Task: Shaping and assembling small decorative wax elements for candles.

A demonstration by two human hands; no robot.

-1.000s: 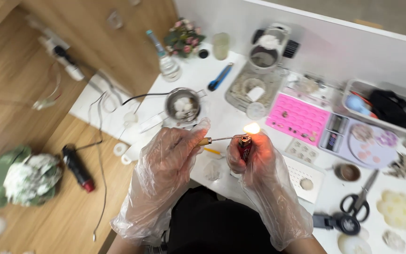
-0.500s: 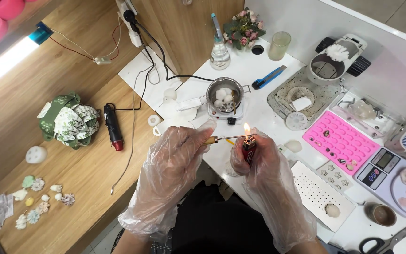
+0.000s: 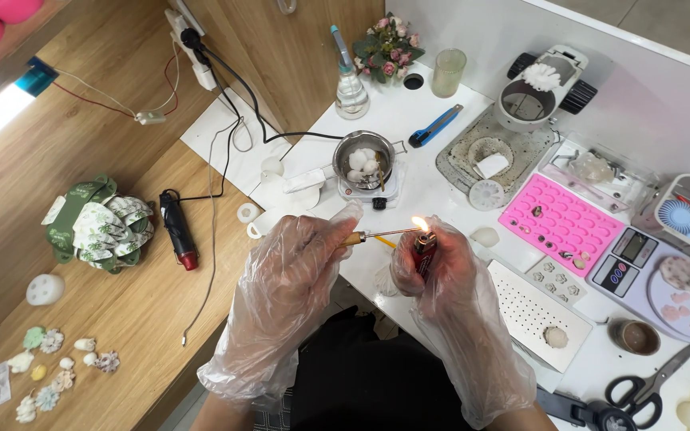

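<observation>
Both my hands wear clear plastic gloves. My left hand [image 3: 289, 279] grips a thin metal tool with a yellow handle [image 3: 378, 235], held level with its tip pointing right. My right hand [image 3: 441, 279] is closed around a red lighter [image 3: 424, 246]. The lighter burns, and its flame [image 3: 419, 224] touches the tip of the metal tool. Both hands hover above the near edge of the white table [image 3: 433, 179], close to my body.
Behind the hands a small metal pot with white lumps [image 3: 363, 158] sits on a little hotplate. A pink mould tray [image 3: 561, 222], a scale [image 3: 632, 259], a perforated white board [image 3: 533, 307], scissors [image 3: 640, 387], a blue cutter [image 3: 435, 126] and a black heat tool [image 3: 177, 231] lie around.
The view has swung left and closer, bringing more of the wooden surface into sight. Hands, lighter and tool keep the same pose, flame still at the tool's tip.
</observation>
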